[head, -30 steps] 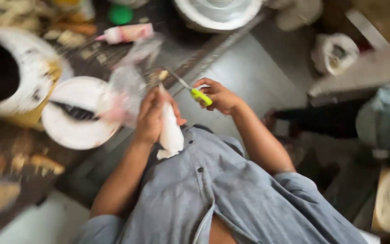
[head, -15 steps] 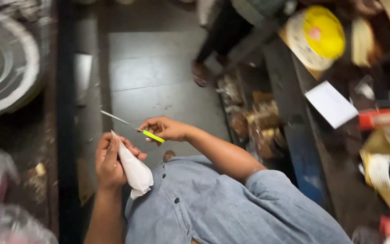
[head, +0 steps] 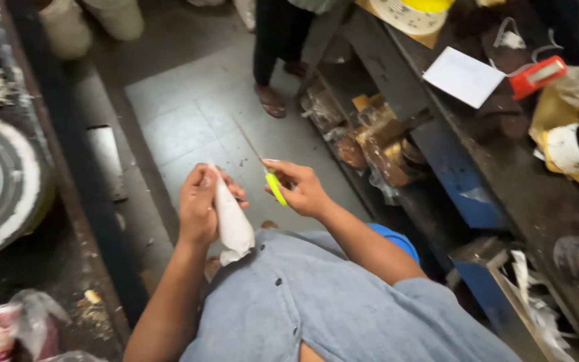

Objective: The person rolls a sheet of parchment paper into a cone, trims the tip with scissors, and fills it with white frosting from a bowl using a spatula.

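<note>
Fingers of my left hand (head: 199, 208) are curled tight around a white cone-shaped bag (head: 232, 221), its narrow tip up between thumb and forefinger and its wide end hanging just above my grey-blue shirt (head: 323, 302). My right hand (head: 303, 190) is closed on the yellow-green handle of a thin tool (head: 263, 167), whose slim shaft slants up and away toward the floor; I cannot tell what kind of tip it has. Both hands sit near each other, apart, in front of my chest.

Below them lies a grey tiled floor (head: 196, 114), speckled with crumbs, forming a narrow aisle. On my left runs a dark, stained worktop (head: 55, 268) bearing a big round pan with a white rim (head: 1, 188) and, nearer me, a crumpled plastic bag (head: 28, 322). On my right stands a dark shelf unit with blue sides (head: 443, 161); packets in clear wrap (head: 370, 144) fill its lower level, while a white sheet of paper (head: 464, 77), a red tape dispenser (head: 537, 76) and a white roll (head: 574, 147) lie on top. Another person's legs (head: 273, 53) stand at the far end of the aisle.
</note>
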